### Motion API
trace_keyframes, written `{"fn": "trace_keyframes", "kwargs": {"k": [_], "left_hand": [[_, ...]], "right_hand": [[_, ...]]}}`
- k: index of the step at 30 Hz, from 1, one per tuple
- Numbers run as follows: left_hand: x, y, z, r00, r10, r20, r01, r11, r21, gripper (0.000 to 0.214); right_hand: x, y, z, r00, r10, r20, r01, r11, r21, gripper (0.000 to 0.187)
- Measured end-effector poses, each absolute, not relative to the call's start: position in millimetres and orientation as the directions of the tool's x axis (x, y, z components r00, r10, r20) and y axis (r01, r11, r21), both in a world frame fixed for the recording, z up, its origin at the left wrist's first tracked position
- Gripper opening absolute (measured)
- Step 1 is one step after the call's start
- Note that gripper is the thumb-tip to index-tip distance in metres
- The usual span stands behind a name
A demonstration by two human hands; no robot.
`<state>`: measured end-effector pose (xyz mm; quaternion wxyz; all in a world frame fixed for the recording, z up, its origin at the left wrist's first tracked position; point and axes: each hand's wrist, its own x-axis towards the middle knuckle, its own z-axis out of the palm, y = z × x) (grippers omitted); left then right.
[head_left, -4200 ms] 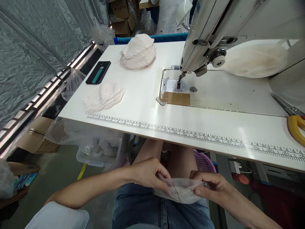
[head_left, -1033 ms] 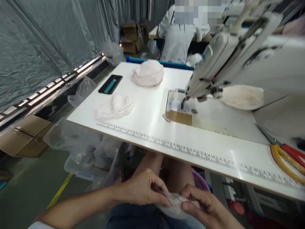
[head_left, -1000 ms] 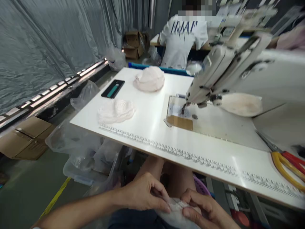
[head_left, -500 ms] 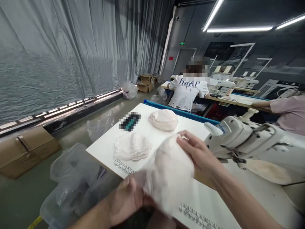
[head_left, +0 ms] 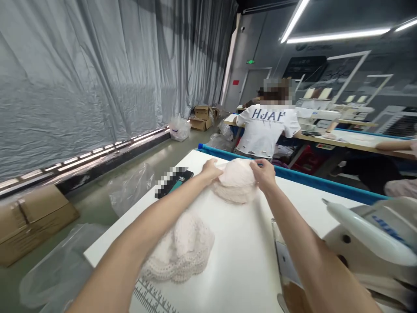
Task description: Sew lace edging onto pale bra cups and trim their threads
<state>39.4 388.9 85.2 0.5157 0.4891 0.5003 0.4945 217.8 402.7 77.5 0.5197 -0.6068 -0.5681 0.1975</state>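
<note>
Both arms reach to the far side of the white table (head_left: 241,234). My left hand (head_left: 211,170) pinches the left edge of a pale cream fabric piece, shaped like a small cap (head_left: 239,171). Its right edge is pinched by my right hand (head_left: 263,171). The piece lies on or just above a stack of similar cream pieces (head_left: 234,193); whether it touches them I cannot tell. Nearer to me, partly behind my left forearm, rests a second cream pile with lacy, eyelet edges (head_left: 182,248).
A white sewing machine (head_left: 374,234) stands at the right. A dark, partly blurred-out object (head_left: 176,182) lies at the table's left. Ruler markings (head_left: 153,298) run along the near edge. Plastic bags (head_left: 58,265) and a cardboard box (head_left: 32,217) are on the floor. A co-worker (head_left: 267,126) sits ahead.
Both hands have carried the cream piece away from me, from near the front of the table to the far stack. The view has moved closer over the table.
</note>
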Motion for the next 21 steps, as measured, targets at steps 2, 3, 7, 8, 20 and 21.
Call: {"fn": "trace_keyframes", "kwargs": {"k": [2, 3, 7, 8, 20, 21], "left_hand": [[42.3, 388.8, 78.5, -0.038, 0.999, 0.004, 0.085, -0.001, 0.996, 0.045], [40.8, 385.8, 78.0, -0.033, 0.997, 0.066, 0.211, -0.057, 0.976, 0.045], [14.1, 347.7, 90.4, 0.143, 0.965, 0.221, 0.629, -0.261, 0.733, 0.043], [3.4, 330.9, 94.4, 0.193, 0.954, 0.228, 0.65, -0.298, 0.699, 0.039], [-51.9, 199.4, 58.3, 0.395, 0.905, 0.16, 0.689, -0.407, 0.6, 0.01], [-50.5, 198.5, 57.9, 0.383, 0.906, 0.182, 0.675, -0.408, 0.614, 0.012]], "right_hand": [[218.5, 403.1, 68.8, 0.394, 0.878, 0.274, 0.525, 0.029, -0.85, 0.028], [217.0, 401.4, 67.5, 0.444, 0.861, 0.248, 0.531, -0.03, -0.847, 0.028], [202.7, 377.9, 77.6, 0.574, 0.759, 0.306, 0.545, -0.075, -0.835, 0.031], [197.4, 365.6, 81.1, 0.553, 0.761, 0.339, 0.56, -0.038, -0.828, 0.032], [138.0, 201.5, 44.7, -0.397, 0.881, 0.259, 0.606, 0.463, -0.647, 0.03], [138.8, 198.3, 43.0, -0.397, 0.879, 0.263, 0.624, 0.469, -0.625, 0.028]]}}
